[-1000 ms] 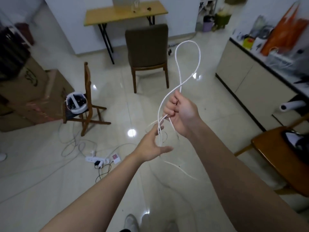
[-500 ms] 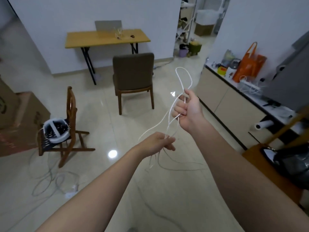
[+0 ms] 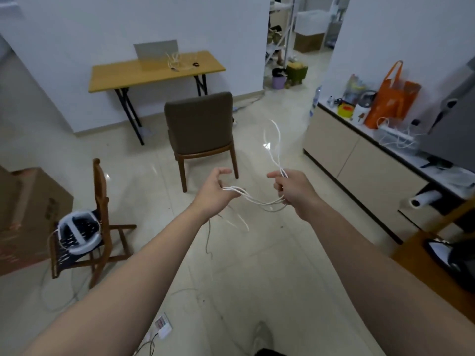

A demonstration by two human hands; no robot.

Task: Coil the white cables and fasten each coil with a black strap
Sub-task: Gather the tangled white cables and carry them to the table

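Glossy tiled floor [image 3: 270,265] (mirroring lights), matt wooden table [image 3: 154,73], cloth-backed chair [image 3: 199,122], smooth white cable [image 3: 257,200].

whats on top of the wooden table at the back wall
On the wooden table a grey laptop stands open, beside loose white cables and a small black strap. Anything behind the laptop's lid is hidden.

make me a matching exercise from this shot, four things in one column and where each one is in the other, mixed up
Things:
1. white cable
2. orange bag
3. white headset
4. paper roll

Places:
A. on the slatted wooden chair
B. strung between the left hand and right hand
C. in the cabinet's open shelf
D. on the counter top

Pairs: 1-B, 2-D, 3-A, 4-C
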